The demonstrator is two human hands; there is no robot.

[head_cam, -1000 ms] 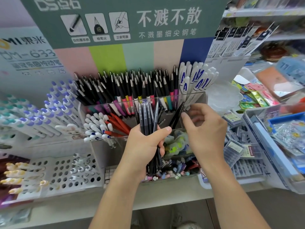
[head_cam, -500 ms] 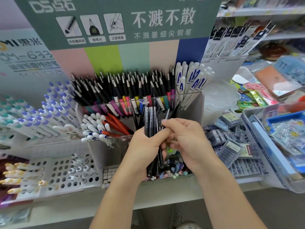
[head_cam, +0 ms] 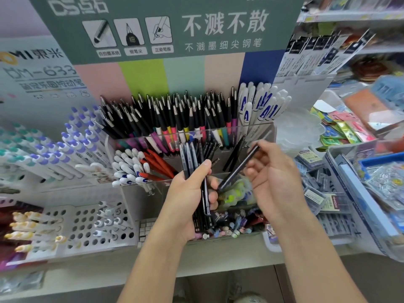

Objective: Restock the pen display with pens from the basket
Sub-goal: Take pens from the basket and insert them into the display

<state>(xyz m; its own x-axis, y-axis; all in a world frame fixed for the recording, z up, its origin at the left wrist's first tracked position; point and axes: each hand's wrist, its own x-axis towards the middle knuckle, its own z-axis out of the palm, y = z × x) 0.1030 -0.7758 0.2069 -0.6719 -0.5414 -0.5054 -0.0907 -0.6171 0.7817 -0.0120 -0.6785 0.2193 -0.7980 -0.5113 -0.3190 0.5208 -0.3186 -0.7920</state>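
Green header board (head_cam: 166, 29) with white Chinese lettering tops the pen display, pastel colour stripes below it. Clear acrylic pen display (head_cam: 260, 132) sits on a pale store shelf (head_cam: 218, 256); back tier packed with black-capped pens (head_cam: 175, 114), tips up and fanned, white pens with blue lettering (head_cam: 260, 101) at its right end. Front-left compartment holds white pens (head_cam: 129, 169) and red pens (head_cam: 157, 165) leaning up-left. Left of the display: rows of white pens with purple caps (head_cam: 72, 145) and teal-capped ones further out, then a white perforated rack (head_cam: 87, 228) lower down. Right side: clear bins of small packaged stationery (head_cam: 314, 193) and a tray of colourful packets, blurred. Left hand (head_cam: 190, 193) is clenched round a bundle of dark pens (head_cam: 197, 162), long axis near vertical, upper ends level with the display's middle tier, lower ends dropping past the palm towards the front compartment. Right hand (head_cam: 273, 178) pinches a single dark pen (head_cam: 238, 167) between thumb and fingers; long axis diagonal, upper end pointing up-right at the display's right side, lower end pointing down-left, close beside the left-hand fingers. Cannot tell which end is the nib. Pen is in the air in front of the display, not in any slot. Basket not identifiable in view.
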